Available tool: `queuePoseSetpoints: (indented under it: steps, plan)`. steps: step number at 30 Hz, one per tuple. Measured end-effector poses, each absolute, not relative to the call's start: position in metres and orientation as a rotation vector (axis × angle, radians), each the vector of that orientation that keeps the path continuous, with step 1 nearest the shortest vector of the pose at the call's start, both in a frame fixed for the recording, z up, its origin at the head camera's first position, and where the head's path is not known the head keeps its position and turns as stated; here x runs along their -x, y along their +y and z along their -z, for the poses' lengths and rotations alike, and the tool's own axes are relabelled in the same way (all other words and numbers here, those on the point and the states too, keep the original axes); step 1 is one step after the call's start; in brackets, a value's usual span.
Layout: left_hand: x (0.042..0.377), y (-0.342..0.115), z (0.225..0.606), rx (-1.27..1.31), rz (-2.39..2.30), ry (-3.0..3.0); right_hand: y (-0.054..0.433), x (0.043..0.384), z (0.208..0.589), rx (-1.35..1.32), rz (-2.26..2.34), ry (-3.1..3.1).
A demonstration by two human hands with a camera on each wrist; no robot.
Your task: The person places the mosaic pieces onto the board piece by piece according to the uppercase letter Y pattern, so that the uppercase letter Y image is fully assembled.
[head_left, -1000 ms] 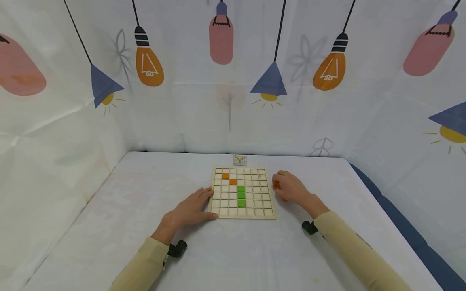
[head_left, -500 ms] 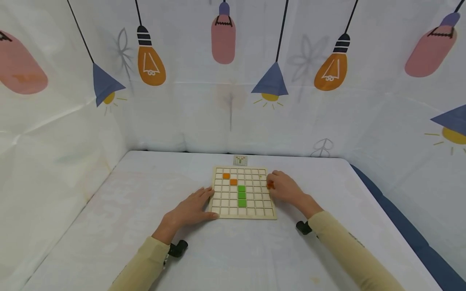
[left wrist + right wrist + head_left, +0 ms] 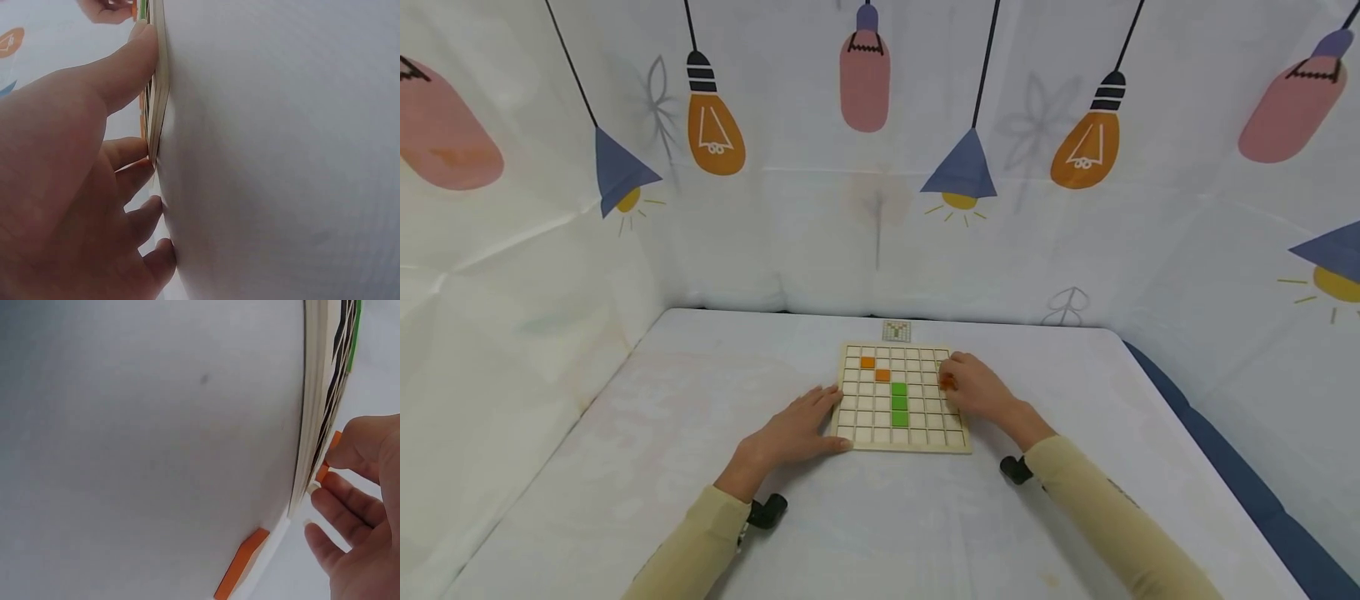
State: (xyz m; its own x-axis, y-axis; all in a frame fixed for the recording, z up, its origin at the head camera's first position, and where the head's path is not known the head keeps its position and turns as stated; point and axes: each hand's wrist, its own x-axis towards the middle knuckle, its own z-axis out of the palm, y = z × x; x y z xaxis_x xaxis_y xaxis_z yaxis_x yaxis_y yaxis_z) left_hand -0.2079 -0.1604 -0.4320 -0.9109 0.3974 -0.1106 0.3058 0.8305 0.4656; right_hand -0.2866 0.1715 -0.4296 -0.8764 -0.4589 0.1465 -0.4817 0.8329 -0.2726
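Note:
A square wooden grid board (image 3: 865, 433) lies on the table with two orange tiles (image 3: 883, 376) set in a diagonal at its upper left. Three green tiles (image 3: 899, 403) stand in a column near its middle. My left hand (image 3: 797, 429) rests at the board's left front corner, thumb along the front edge and fingers at the left side. Over the board's right part, my right hand (image 3: 981, 392) pinches an orange tile (image 3: 322, 472) between thumb and fingertips, close above the grid. Another orange tile (image 3: 242, 565) lies on the table beside the board in the right wrist view.
A small pattern card (image 3: 897, 331) lies just behind the board. The white table (image 3: 895, 533) ends at a back wall of printed cloth (image 3: 790, 225). Dark blue fabric (image 3: 1210, 454) shows past the table's right edge.
My right hand has moved left with the orange tile, from beside the board to over its right columns. The left hand has stayed at the corner.

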Motion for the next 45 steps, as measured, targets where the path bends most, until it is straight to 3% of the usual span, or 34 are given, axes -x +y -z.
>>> queuePoseSetpoints:
  steps: [45]
  plan:
    - [0.21, -0.159, 0.429, -0.541, -0.631, 2.806, 0.129, 0.305, 0.43, -0.892, -0.475, -2.912]
